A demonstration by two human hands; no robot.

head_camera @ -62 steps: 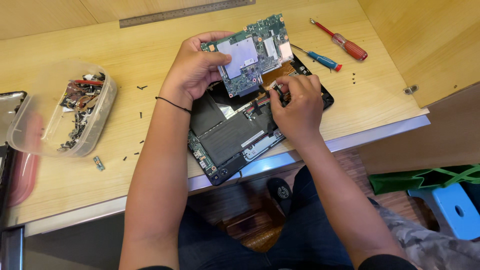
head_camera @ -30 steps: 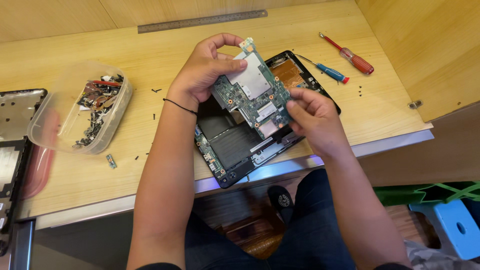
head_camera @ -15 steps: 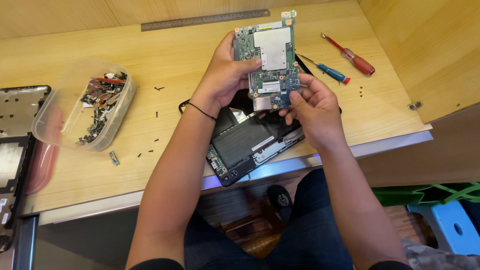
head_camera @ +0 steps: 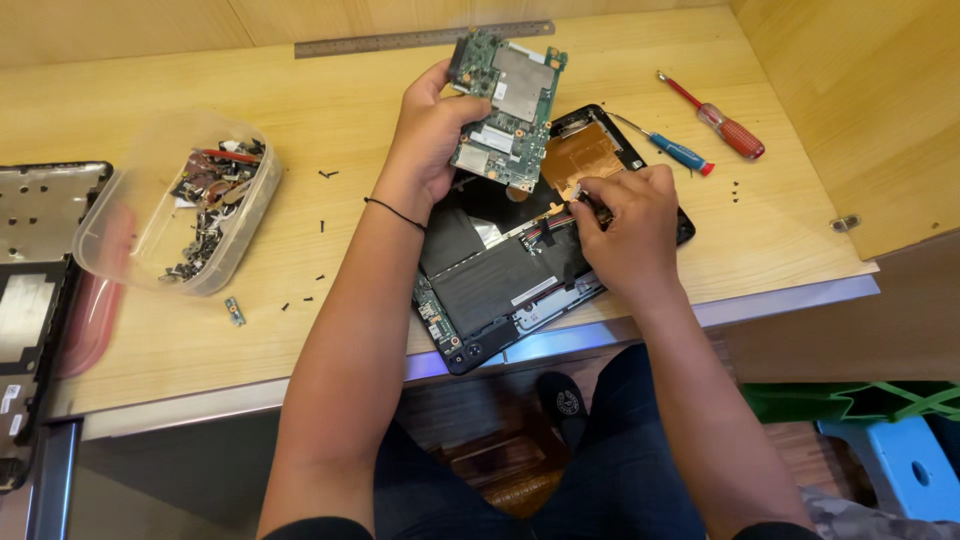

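Observation:
My left hand (head_camera: 428,135) grips a green circuit board (head_camera: 505,108) by its left edge and holds it tilted up above an opened black laptop base (head_camera: 500,285) on the wooden table (head_camera: 330,140). My right hand (head_camera: 630,225) rests on the base near its middle, with fingertips pinched on a small part beside some red and black wires (head_camera: 548,228). A copper plate (head_camera: 580,155) shows inside the base just above that hand. A dark battery panel fills the lower half of the base.
A clear plastic tub (head_camera: 175,215) of small parts stands at the left. Two screwdrivers, one red (head_camera: 722,122) and one blue (head_camera: 672,150), lie at the right. A metal ruler (head_camera: 420,40) lies along the back. Loose screws (head_camera: 322,225) dot the table. A dark laptop cover (head_camera: 40,270) lies far left.
My right hand let go of the circuit board and dropped onto the laptop base by the wires. My left hand alone now holds the board, a little higher and tilted.

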